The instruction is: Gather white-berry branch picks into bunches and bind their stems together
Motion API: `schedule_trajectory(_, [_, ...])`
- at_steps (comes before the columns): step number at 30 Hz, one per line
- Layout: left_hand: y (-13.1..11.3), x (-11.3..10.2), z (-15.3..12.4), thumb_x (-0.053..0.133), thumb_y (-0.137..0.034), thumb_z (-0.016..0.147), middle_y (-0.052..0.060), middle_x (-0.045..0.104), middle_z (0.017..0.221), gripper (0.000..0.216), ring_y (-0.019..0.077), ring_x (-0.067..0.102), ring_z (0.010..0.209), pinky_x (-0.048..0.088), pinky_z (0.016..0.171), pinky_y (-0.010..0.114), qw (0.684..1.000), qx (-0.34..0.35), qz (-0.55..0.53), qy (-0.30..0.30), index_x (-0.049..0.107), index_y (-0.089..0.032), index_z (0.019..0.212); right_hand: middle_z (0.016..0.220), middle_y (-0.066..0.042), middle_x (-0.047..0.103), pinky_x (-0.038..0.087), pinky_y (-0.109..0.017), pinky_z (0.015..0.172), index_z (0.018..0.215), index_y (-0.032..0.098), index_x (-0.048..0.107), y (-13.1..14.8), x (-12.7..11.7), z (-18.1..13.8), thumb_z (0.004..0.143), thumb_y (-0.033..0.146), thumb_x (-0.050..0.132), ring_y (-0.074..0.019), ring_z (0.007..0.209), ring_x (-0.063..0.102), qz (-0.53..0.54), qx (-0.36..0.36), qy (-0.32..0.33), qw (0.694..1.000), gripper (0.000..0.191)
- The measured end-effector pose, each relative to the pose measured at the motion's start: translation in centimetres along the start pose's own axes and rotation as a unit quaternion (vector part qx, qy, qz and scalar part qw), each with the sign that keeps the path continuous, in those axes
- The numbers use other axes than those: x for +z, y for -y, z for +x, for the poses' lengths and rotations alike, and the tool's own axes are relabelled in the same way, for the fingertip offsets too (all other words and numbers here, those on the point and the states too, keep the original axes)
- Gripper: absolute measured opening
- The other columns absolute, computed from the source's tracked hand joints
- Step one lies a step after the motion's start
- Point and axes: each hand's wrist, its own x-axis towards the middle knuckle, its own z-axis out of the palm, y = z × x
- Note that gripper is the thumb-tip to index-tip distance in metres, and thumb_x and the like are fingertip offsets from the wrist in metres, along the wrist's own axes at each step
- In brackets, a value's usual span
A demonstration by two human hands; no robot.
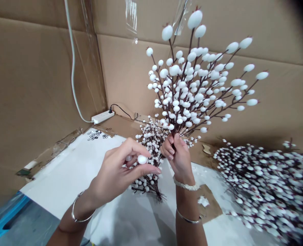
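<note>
My right hand (178,155) is closed round the stems of an upright bunch of dark twigs with white oval buds (192,82), held above the white table top (71,167). My left hand (120,171) pinches one loose white bud (142,159) between thumb and fingertips, just left of the right hand. Behind both hands a smaller bunch of budded twigs (150,147) lies on the table. Both wrists wear thin bracelets.
A large heap of the same budded twigs (264,184) fills the table's right side. Cardboard walls (33,78) enclose the back and left. A white power strip (102,116) with a cable sits at the back corner. A blue tray edge (5,218) shows at lower left.
</note>
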Motion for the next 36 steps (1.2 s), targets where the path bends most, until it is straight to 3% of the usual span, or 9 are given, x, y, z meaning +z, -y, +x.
schedule_trajectory(7, [-0.4, -0.3, 0.3, 0.080, -0.003, 0.070, 0.001, 0.065, 0.067, 0.028, 0.0106, 0.042, 0.054, 0.032, 0.055, 0.027, 1.000, 0.013, -0.008, 0.021, 0.077, -0.021, 0.090, 0.049, 0.010, 0.030, 0.019, -0.020, 0.041, 0.071, 0.021, 0.044, -0.1, -0.1, 0.1, 0.084, 0.055, 0.067, -0.0041, 0.038, 0.020, -0.011, -0.003, 0.004, 1.000, 0.044])
schedule_trajectory(12, [-0.2, -0.2, -0.3, 0.075, -0.004, 0.077, 0.002, 0.071, 0.080, 0.042, 0.0115, 0.057, 0.062, 0.036, 0.053, 0.023, 0.999, 0.002, -0.028, 0.015, 0.065, -0.023, 0.113, 0.049, 0.010, 0.031, 0.019, -0.020, 0.041, 0.071, 0.020, 0.044, -0.1, -0.1, 0.1, 0.084, 0.054, 0.068, -0.0038, 0.038, 0.021, -0.003, -0.002, 0.005, 1.000, 0.043])
schedule_trajectory(17, [-0.5, -0.2, -0.3, 0.068, -0.002, 0.082, 0.002, 0.073, 0.082, 0.038, 0.0125, 0.063, 0.068, 0.041, 0.056, 0.021, 0.997, 0.000, -0.061, 0.048, 0.055, -0.022, 0.112, 0.048, 0.010, 0.032, 0.018, -0.019, 0.040, 0.071, 0.020, 0.045, 0.0, 0.0, 0.0, 0.083, 0.053, 0.070, -0.0034, 0.037, 0.022, 0.002, -0.003, 0.001, 1.000, 0.043])
schedule_trajectory(22, [-1.1, -0.6, -0.4, 0.057, -0.005, 0.092, 0.004, 0.073, 0.094, 0.031, 0.0147, 0.068, 0.083, 0.048, 0.066, 0.023, 0.979, -0.019, -0.175, 0.106, 0.052, -0.023, 0.115, 0.048, 0.010, 0.033, 0.019, -0.019, 0.040, 0.071, 0.020, 0.046, -0.1, -0.1, 0.0, 0.084, 0.052, 0.070, -0.0032, 0.037, 0.023, 0.013, -0.002, 0.006, 1.000, 0.042])
schedule_trajectory(25, [-1.1, -0.9, -0.4, 0.055, -0.014, 0.096, 0.005, 0.072, 0.095, 0.022, 0.0138, 0.068, 0.083, 0.049, 0.071, 0.024, 0.952, -0.031, -0.266, 0.147, 0.054, -0.023, 0.116, 0.049, 0.010, 0.033, 0.020, -0.019, 0.040, 0.072, 0.019, 0.047, -0.1, -0.1, 0.1, 0.085, 0.051, 0.069, -0.0031, 0.037, 0.023, 0.011, -0.005, 0.005, 1.000, 0.041])
schedule_trajectory(28, [-0.7, -1.0, 0.0, 0.054, -0.029, 0.098, 0.005, 0.072, 0.086, 0.013, 0.0104, 0.065, 0.072, 0.043, 0.061, 0.019, 0.927, -0.044, -0.331, 0.170, 0.055, -0.020, 0.108, 0.049, 0.010, 0.033, 0.019, -0.018, 0.040, 0.072, 0.020, 0.046, -0.1, -0.1, 0.1, 0.085, 0.051, 0.069, -0.0031, 0.037, 0.023, 0.009, -0.004, 0.004, 1.000, 0.041])
schedule_trajectory(33, [0.0, -1.0, 1.1, 0.049, -0.057, 0.094, -0.002, 0.058, 0.058, 0.038, 0.0059, 0.045, 0.046, 0.025, 0.045, 0.017, 0.907, -0.029, -0.367, 0.206, 0.052, -0.019, 0.094, 0.049, 0.010, 0.033, 0.020, -0.018, 0.040, 0.071, 0.019, 0.046, 0.0, -0.1, 0.1, 0.085, 0.051, 0.070, -0.0027, 0.037, 0.023, 0.019, -0.004, 0.012, 1.000, 0.042])
schedule_trajectory(36, [0.2, -0.9, 1.6, 0.048, -0.063, 0.090, -0.006, 0.044, 0.053, 0.045, 0.0046, 0.031, 0.042, 0.025, 0.044, 0.018, 0.903, -0.039, -0.374, 0.209, 0.053, -0.019, 0.087, 0.049, 0.010, 0.033, 0.021, -0.017, 0.041, 0.071, 0.019, 0.046, 0.0, -0.1, 0.1, 0.087, 0.050, 0.068, -0.0025, 0.037, 0.024, 0.022, -0.005, 0.016, 1.000, 0.041])
